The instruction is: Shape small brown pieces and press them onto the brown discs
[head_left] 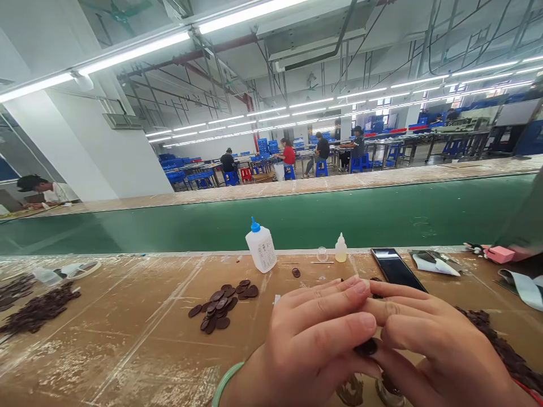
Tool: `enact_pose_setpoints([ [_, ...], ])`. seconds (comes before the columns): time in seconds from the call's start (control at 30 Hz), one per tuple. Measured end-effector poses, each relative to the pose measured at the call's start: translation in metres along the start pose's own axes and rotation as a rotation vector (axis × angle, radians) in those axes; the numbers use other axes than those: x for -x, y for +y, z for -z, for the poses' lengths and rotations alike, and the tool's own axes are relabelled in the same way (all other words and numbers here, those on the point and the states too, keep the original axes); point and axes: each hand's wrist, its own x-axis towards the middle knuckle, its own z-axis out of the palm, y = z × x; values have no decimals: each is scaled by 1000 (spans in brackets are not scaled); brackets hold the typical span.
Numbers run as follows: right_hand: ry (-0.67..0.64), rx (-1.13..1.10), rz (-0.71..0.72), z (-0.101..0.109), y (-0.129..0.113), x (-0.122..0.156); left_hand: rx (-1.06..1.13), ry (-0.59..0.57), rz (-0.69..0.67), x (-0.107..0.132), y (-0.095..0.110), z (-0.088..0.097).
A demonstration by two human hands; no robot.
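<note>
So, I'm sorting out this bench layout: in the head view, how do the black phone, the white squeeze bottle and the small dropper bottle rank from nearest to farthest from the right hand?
From the right hand:
1. The black phone, on the bench just ahead of the fingers.
2. The small dropper bottle, left of the phone.
3. The white squeeze bottle, farther left.

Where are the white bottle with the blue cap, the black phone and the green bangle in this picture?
White plastic bottle point(261, 249): head view, point on its body.
Black smartphone point(396, 269): head view, point on its screen.
Green bangle point(226, 385): head view, point on the band at the wrist.
</note>
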Motion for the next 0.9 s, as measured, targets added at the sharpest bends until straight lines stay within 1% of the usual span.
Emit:
enact_pose_setpoints([
  [0.27,-26,-66,-54,-1,1,1,-13,5,-5,2,-2,0],
  [0.4,-9,-42,-36,0,0,1,-7,6,-5,0,0,0],
  [0.5,-26,-31,-18,1,-2,-2,12,9,-4,0,2,0],
  [0.7,-38,-61,-40,2,-5,-5,13,6,1,0,-1,1],
  [0.73,-24,-65,-49,0,-5,-5,18,0,10,0,-1,2],
  [0.8,52,-64,-57,-3,-4,-2,50,-18,53,1,-3,3],
  [0.87,122,-41,-57,-7,-3,0,91,-24,152,4,-3,5],
  [0.9,141,-25,-50,-9,-2,1,104,-7,223,6,-4,6],
])
